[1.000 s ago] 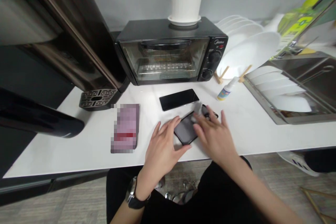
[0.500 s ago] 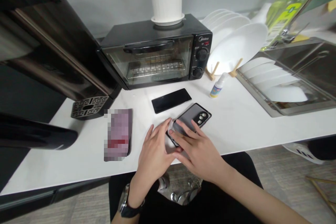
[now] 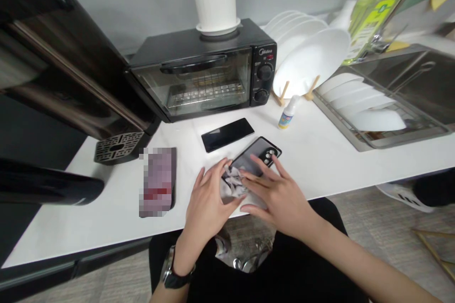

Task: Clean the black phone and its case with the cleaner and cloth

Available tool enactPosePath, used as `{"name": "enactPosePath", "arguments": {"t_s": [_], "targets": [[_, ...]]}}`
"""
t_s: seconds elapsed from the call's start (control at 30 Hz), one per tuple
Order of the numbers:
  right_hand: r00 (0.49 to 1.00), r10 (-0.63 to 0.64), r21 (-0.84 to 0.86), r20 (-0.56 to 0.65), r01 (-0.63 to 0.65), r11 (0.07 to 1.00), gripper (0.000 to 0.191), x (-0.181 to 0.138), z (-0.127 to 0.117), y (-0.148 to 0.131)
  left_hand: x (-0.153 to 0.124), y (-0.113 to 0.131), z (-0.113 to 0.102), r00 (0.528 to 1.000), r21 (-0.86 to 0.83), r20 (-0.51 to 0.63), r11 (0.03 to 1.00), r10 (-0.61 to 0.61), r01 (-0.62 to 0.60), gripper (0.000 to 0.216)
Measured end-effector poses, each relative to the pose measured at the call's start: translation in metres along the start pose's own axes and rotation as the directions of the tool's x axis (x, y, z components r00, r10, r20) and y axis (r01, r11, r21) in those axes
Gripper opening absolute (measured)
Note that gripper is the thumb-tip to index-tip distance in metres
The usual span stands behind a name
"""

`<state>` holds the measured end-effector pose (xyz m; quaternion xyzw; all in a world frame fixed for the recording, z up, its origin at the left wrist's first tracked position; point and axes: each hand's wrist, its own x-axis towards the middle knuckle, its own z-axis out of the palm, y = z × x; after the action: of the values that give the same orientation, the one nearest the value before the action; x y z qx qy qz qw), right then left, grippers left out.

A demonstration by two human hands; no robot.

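A clear phone case with black edges (image 3: pixel 253 157) lies slanted on the white counter, its camera cut-outs at the upper right. On its lower left end is a crumpled white tissue (image 3: pixel 234 180). My left hand (image 3: pixel 208 199) grips that end, fingertips along the case's left edge and thumb at the near side. My right hand (image 3: pixel 279 194) reaches over the case from the right. Its middle fingertips press on the tissue, while other fingers spread toward the camera cut-outs. Just beyond the case rests a black phone (image 3: pixel 227 135), apart from both hands.
A small spray bottle (image 3: pixel 286 112) stands right of the phone. Left of my hands lies a blurred-out purple item (image 3: pixel 158 182). Behind are a toaster oven (image 3: pixel 202 80), racked white plates (image 3: pixel 309 64) and a dark appliance (image 3: pixel 71 66). A sink (image 3: pixel 359 137) with dishes is at right.
My right fingers have lifted and shifted toward the camera cut-outs, and the crumpled tissue shows more between my hands. The view has shifted slightly to the right.
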<state>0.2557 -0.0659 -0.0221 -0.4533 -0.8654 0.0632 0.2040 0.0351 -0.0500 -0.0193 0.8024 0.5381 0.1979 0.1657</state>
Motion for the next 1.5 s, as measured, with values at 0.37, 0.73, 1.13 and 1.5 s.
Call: {"name": "enactPosePath", "arguments": {"t_s": [0.37,0.73,1.13,1.5], "targets": [[0.996,-0.087,-0.035,-0.011,0.087,0.996,0.083,0.014,0.011,-0.006,-0.001,0.000,0.000,1.000,-0.026,-0.005,0.999,0.024,-0.024,0.079],[0.998,-0.048,-0.091,-0.029,0.045,0.995,0.071,0.020,0.011,0.004,-0.002,-0.003,0.002,1.000,-0.063,-0.016,0.998,0.027,-0.028,0.079],[0.873,0.306,0.292,-0.379,-0.200,0.935,0.025,0.020,0.011,0.039,0.001,-0.005,0.003,0.993,-0.127,-0.113,0.992,-0.035,0.021,0.065],[0.760,0.219,0.268,-0.611,-0.061,0.961,0.033,0.015,-0.016,0.040,-0.002,0.012,0.011,0.962,-0.317,-0.181,0.938,-0.204,0.140,0.027]]}}
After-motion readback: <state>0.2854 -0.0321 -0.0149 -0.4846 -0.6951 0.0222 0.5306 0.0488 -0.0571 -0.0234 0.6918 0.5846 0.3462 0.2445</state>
